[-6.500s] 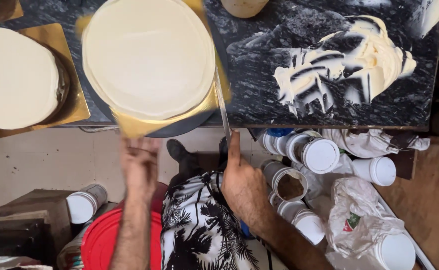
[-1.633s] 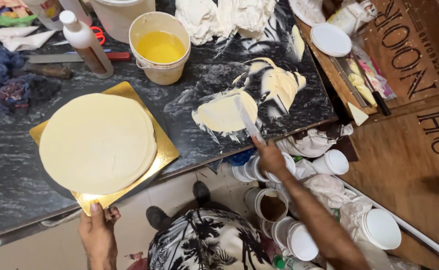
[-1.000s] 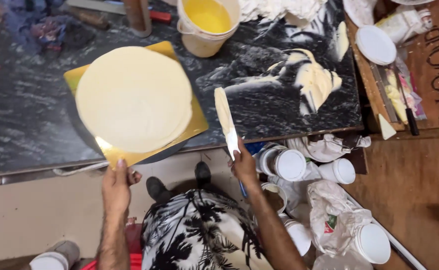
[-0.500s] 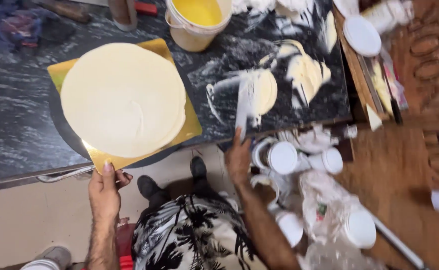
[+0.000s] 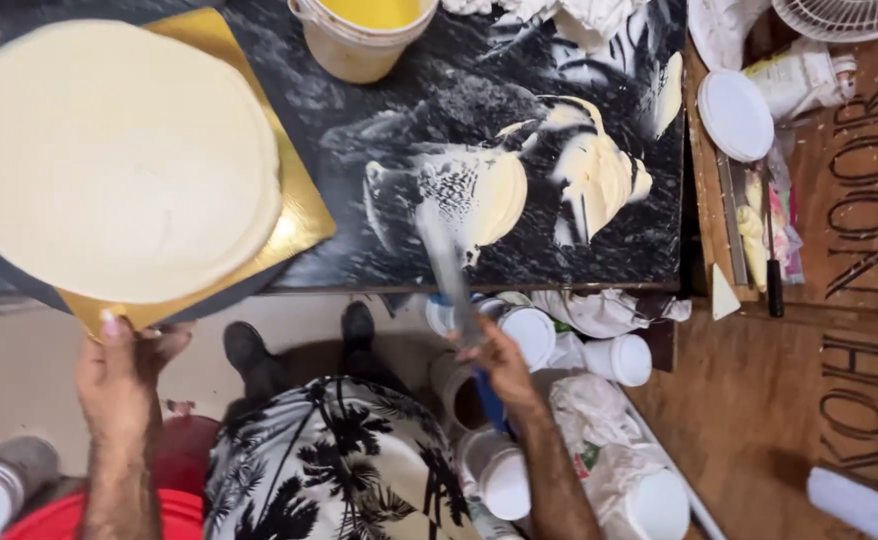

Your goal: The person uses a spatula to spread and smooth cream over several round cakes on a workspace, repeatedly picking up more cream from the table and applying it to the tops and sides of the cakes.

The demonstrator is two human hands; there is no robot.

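Bucket [image 5: 364, 40] holds yellow liquid; right hand [image 5: 499, 365] grips spatula [image 5: 449, 270], left hand [image 5: 124, 375] pinches gold board [image 5: 294, 215].

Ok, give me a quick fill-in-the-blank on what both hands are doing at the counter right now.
1. The right hand holds a long ____ whose blade reaches the cream smear on the black marble counter.
2. The left hand grips the edge of the ____ cake board.
3. The frosted cake on that board is ____ in outline.
4. The bucket behind the smear holds a ____ liquid.

Missing words: spatula; gold; round; yellow
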